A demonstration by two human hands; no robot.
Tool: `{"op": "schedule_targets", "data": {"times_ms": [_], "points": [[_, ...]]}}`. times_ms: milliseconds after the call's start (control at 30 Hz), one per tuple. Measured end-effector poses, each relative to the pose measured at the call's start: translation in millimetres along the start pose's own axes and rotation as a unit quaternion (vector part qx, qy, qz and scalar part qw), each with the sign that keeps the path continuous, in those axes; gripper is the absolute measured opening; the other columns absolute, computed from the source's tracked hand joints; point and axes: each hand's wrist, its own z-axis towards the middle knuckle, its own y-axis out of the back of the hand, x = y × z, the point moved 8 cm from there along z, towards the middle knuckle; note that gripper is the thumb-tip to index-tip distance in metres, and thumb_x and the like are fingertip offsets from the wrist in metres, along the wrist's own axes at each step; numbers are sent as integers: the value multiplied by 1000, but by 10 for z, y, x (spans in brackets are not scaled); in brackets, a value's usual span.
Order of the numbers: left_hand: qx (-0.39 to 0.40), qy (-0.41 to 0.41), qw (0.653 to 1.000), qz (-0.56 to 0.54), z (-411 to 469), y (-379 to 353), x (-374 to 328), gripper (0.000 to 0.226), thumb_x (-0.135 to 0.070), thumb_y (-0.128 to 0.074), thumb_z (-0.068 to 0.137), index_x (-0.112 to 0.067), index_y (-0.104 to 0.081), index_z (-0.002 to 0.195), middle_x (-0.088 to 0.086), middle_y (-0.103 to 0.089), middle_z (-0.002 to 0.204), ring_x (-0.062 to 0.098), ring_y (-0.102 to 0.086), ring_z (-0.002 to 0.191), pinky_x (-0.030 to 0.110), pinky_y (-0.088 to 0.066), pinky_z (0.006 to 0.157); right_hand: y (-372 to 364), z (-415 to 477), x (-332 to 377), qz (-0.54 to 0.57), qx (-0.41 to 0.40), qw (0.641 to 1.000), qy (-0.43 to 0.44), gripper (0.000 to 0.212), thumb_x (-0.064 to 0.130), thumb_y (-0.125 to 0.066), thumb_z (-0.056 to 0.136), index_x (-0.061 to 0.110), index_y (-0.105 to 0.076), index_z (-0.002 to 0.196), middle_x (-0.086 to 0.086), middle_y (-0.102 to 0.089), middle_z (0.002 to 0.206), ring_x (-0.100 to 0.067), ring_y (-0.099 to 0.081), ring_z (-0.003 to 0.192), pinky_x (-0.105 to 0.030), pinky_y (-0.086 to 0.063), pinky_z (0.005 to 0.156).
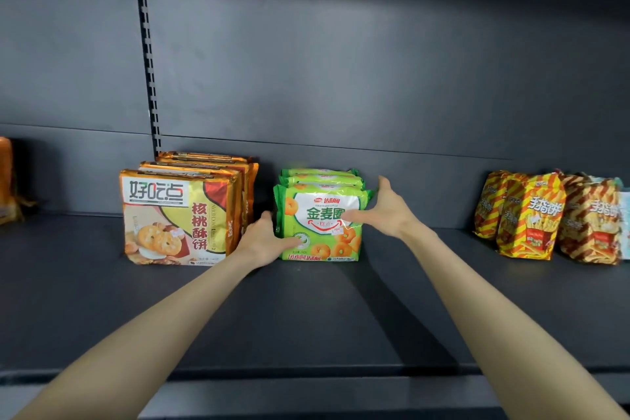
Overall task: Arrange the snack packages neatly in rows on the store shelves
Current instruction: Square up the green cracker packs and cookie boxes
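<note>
Forearms reach to frame centre: left hand and right hand, fingers straight, press the sides of the green snack packages on the shelf. Risk: uneven pressure topples the upright row.

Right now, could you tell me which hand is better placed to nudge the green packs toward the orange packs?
Probably the right. The right hand lies against the right side of the green packs, so it can push them over. The left hand sits in the gap beside the orange packs.
</note>
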Motion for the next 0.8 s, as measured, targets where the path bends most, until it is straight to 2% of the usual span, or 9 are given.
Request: {"op": "schedule_targets", "data": {"times_ms": [100,200,267,367,467,567,700,800], "points": [[-3,-2,997,83,-127,86,-74,66,-40,-67,82,-4,-40,131,13,-52,132,31,-50,120,40,-45,96,105,-67,101,-62,-1,998,24,99,28,-78,75,7,-15,148,-11,-30,151,-27,-31,137,-37,-33,106],[4,-29,985,169,-298,175,-217,55,-43,-63,85,-6,-49,124,11,-57,124,28,-56,110,38,-48,91,173,-142,253,-133,10,989,64,74,28,-75,76,9,-39,139,-12,-40,141,-25,-40,129,-33,-35,101],[-4,-65,973,221,-446,269,-354,52,-42,-61,86,-8,-51,124,9,-60,122,26,-58,108,39,-49,90,183,-190,372,-166,17,982,88,65,28,-74,77,8,-47,133,-11,-43,137,-25,-42,125,-33,-36,99],[-48,-105,954,277,-668,521,-502,54,-42,-59,87,-12,-49,131,8,-60,122,26,-58,110,36,-49,86,148,-253,582,-202,23,971,125,64,30,-72,80,8,-47,134,-12,-43,138,-28,-41,127,-36,-37,103],[-81,-119,942,302,-794,833,-484,50,-44,-59,86,-14,-53,125,7,-64,114,27,-59,105,33,-49,80,54,-291,824,-216,25,963,158,64,35,-71,80,9,-48,134,-12,-45,138,-30,-41,128,-39,-37,104],[-107,-129,939,301,-864,1151,-384,47,-49,-60,84,-16,-56,117,6,-65,116,26,-60,104,40,-52,84,-99,-308,1061,-208,35,960,183,60,34,-70,82,9,-49,133,-11,-47,137,-29,-42,127,-38,-38,103],[-152,-121,939,285,-896,1539,-209,59,-47,-64,82,-19,-48,132,6,-54,133,24,-51,121,41,-47,94,-317,-280,1354,-191,51,958,207,60,34,-68,84,9,-47,134,-10,-49,137,-26,-43,127,-34,-37,101],[-150,-122,940,281,-797,1762,-27,70,-48,-70,76,-19,-44,134,8,-48,132,27,-45,122,43,-43,97,-482,-212,1505,-161,57,965,201,64,37,-69,82,10,-46,136,-7,-48,140,-23,-40,132,-33,-35,104]]}}
